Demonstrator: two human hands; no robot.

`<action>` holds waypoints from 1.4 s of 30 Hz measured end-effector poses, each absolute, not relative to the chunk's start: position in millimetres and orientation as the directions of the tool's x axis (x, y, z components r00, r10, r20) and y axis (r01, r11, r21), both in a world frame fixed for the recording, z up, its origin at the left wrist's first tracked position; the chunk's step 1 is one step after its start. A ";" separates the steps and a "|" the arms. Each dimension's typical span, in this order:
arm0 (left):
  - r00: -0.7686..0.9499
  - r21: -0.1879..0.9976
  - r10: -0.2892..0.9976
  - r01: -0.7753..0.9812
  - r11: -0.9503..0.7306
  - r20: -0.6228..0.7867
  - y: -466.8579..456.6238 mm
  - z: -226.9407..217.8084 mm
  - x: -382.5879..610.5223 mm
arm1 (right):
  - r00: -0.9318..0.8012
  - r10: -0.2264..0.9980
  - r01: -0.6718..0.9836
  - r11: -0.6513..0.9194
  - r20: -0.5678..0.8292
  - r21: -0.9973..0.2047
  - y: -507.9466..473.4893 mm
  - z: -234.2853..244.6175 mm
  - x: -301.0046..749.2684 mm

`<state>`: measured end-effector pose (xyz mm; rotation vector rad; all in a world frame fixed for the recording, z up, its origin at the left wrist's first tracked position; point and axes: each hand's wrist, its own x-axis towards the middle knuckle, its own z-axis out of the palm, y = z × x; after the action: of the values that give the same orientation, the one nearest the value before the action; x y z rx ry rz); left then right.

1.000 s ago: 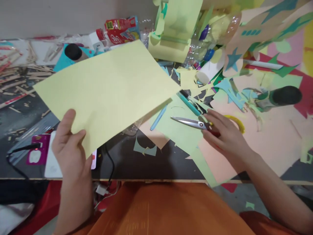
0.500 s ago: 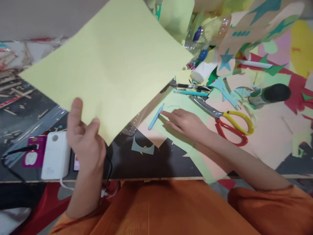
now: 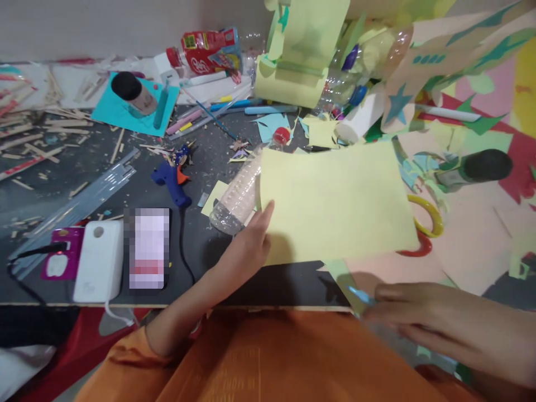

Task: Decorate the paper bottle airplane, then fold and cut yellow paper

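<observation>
A pale yellow sheet of paper point(image 3: 335, 206) lies over the clutter at the middle of the table. At its left edge is my left hand point(image 3: 249, 245), closed on the paper with the index finger stretched along the top; the thumb is hard to make out. My right hand point(image 3: 419, 312) is closed on a light blue marker point(image 3: 360, 295) by the table's front edge, its tip pointing left. Under the sheet's right side, scissors point(image 3: 433, 215) show only their yellow and red handles. A clear plastic bottle point(image 3: 240, 195) lies partly beneath the sheet's left edge.
To the left are a blue glue gun point(image 3: 173, 184), a phone point(image 3: 148, 248) and a white power bank point(image 3: 98, 262) with cables. Wooden sticks point(image 3: 58, 123) litter the far left. A dark-capped bottle point(image 3: 477, 167) and paper scraps point(image 3: 473, 223) lie at right.
The yellow sheet has come down from upper left to the table's middle, my left hand moving right with it. My right hand has picked up the blue marker and moved right and nearer me.
</observation>
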<state>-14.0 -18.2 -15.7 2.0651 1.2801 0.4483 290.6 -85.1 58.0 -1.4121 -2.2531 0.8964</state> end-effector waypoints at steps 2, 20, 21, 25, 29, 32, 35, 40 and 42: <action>0.501 0.657 0.861 0.678 -0.328 -0.088 -23.5 -9.8 -12.6 | -0.431 0.901 0.661 0.276 -0.052 -0.698 -71.4 61.7 284.8; 0.024 -0.055 0.994 0.998 -0.030 -0.102 28.6 32.6 -67.9 | -0.628 0.765 0.082 -0.114 -0.141 -0.990 7.4 5.7 177.1; 0.012 -0.042 0.995 0.999 -0.016 -0.100 29.7 31.5 -67.4 | -0.647 0.744 0.099 -0.132 -0.164 -0.986 9.4 3.2 173.7; 0.021 0.014 0.998 1.000 -0.020 -0.058 34.4 33.2 -72.3 | -0.610 0.763 0.116 -0.178 -0.212 -0.977 19.1 -6.7 166.2; -0.069 0.105 0.990 0.993 0.056 0.120 30.4 52.1 -82.1 | -0.536 0.824 0.029 -0.200 -0.184 -0.979 24.1 -9.0 168.5; -0.054 0.363 0.977 0.931 -0.024 0.204 23.5 64.8 -77.3 | -0.463 0.869 -0.011 -0.202 -0.174 -0.979 24.4 -11.8 175.1; 0.042 0.594 0.974 0.786 -0.171 0.224 21.1 56.1 -55.8 | -0.340 0.925 -0.062 -0.203 -0.171 -0.977 26.3 -18.3 182.4; 0.129 0.949 0.992 0.313 -0.025 -0.016 25.2 13.6 -19.4 | -0.177 0.979 0.022 -0.096 -0.099 -0.995 34.0 -22.1 193.1; 0.086 0.963 0.996 0.270 -0.007 -0.017 25.9 3.1 -15.3 | -0.167 0.982 0.058 -0.084 -0.093 -0.995 35.8 -20.5 195.8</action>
<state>-15.3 25.9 3.1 1.4432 1.3417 0.9980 195.8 35.8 -20.5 -1.2278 -1.3300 1.3774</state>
